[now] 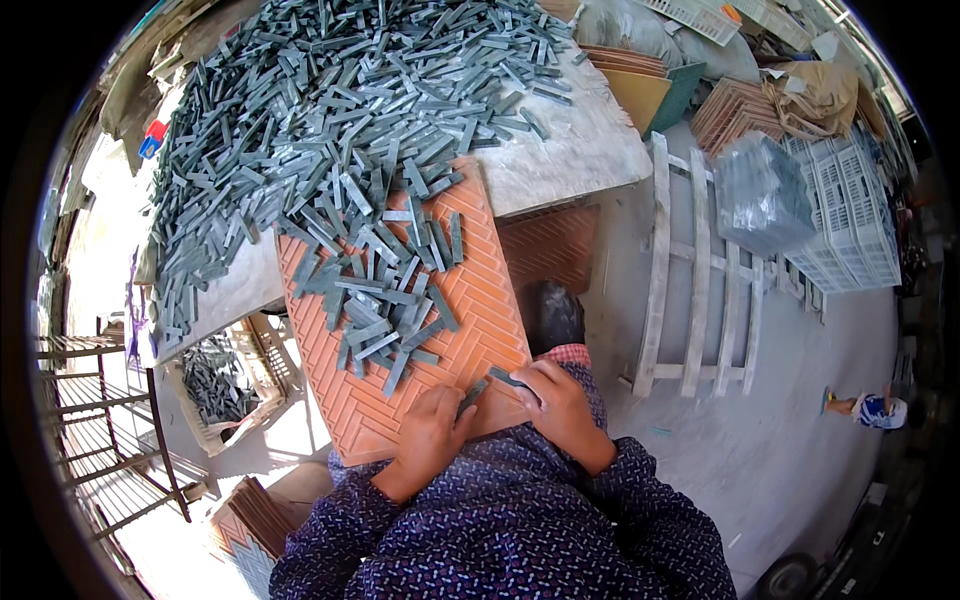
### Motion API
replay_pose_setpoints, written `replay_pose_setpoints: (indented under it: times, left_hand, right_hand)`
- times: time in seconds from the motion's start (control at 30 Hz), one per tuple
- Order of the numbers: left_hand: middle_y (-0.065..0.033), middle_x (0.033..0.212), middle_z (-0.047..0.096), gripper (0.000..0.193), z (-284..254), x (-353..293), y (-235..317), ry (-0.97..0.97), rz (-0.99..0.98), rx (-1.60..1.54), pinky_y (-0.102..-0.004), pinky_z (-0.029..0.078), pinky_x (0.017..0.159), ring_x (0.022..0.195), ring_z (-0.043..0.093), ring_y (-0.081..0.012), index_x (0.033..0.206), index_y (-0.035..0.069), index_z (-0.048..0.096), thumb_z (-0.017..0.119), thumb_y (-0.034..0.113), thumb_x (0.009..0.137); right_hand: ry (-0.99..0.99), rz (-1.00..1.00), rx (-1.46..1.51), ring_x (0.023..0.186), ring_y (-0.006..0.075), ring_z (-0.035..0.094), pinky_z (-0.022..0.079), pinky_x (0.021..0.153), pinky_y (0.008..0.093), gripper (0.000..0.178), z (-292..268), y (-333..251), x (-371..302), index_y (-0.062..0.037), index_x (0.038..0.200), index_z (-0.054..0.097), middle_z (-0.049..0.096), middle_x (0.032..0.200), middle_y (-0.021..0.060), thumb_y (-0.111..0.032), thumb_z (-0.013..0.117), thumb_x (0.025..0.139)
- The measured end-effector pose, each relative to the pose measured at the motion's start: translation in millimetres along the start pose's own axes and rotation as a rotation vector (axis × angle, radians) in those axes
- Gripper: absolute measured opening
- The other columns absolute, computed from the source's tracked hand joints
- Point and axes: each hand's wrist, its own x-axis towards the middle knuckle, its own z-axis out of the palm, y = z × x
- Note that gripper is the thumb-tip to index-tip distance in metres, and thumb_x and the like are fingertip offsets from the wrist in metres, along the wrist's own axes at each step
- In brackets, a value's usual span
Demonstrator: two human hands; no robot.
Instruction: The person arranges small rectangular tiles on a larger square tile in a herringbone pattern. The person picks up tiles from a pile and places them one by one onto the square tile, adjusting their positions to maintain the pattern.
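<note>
An orange tray with a herringbone pattern of grooves leans from the table's edge onto my lap. A loose heap of dark grey-green tile strips covers its upper and middle part. At the tray's near edge my left hand is closed, with one tile strip between thumb and fingers. Close by on the right, my right hand pinches another tile strip near the tray's corner. The grooves around both hands hold no strips that I can make out.
A large pile of the same strips lies on the pale table. Below at left stand a crate of strips and a metal rack. To the right are a wooden pallet, white plastic crates and a distant person.
</note>
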Motion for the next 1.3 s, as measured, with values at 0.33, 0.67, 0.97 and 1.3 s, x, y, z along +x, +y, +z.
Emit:
replay_pose_setpoints:
  times: [0.33,0.67,0.97,1.3]
  left_hand:
    - [-0.0159,0.082,0.06,0.024,7,1,5,-0.065,0.009,0.072,-0.0411,0.05,0.063,0.075,0.06,-0.0341,0.093,0.0,0.056,0.07,0.01,0.076]
    - [-0.0142,0.076,0.058,0.023,8,6,1,0.02,-0.012,0.083,-0.0397,0.047,0.058,0.069,0.058,-0.0323,0.087,0.0,0.054,0.071,0.011,0.076]
    - [-0.0153,0.079,0.058,0.025,11,21,3,-0.006,0.039,0.109,-0.0428,0.047,0.063,0.074,0.058,-0.0352,0.09,0.0,0.054,0.07,0.013,0.076]
    - [-0.0127,0.085,0.055,0.02,-5,27,-10,0.146,0.004,0.185,-0.0407,0.045,0.071,0.082,0.055,-0.0321,0.089,0.003,0.055,0.067,0.007,0.074]
  right_hand:
    - [0.011,0.0,0.084,0.079,0.0297,0.062,0.05,0.067,0.0358,0.022,-3,2,2,-0.0012,0.096,0.062,0.06,0.088,0.0121,-0.004,0.071,0.076]
    - [0.004,-0.021,0.073,0.078,0.0297,0.062,0.051,0.066,0.0361,0.023,-4,5,1,-0.0021,0.096,0.062,0.06,0.088,0.0113,-0.005,0.071,0.075]
    - [0.01,-0.049,-0.009,0.078,0.0303,0.062,0.05,0.065,0.0367,0.018,5,6,1,-0.0034,0.091,0.06,0.059,0.088,0.0114,-0.004,0.069,0.075]
    - [-0.091,-0.169,-0.061,0.073,0.0292,0.062,0.05,0.063,0.0363,0.022,3,-10,62,-0.0035,0.092,0.06,0.06,0.083,0.0113,-0.011,0.072,0.075]
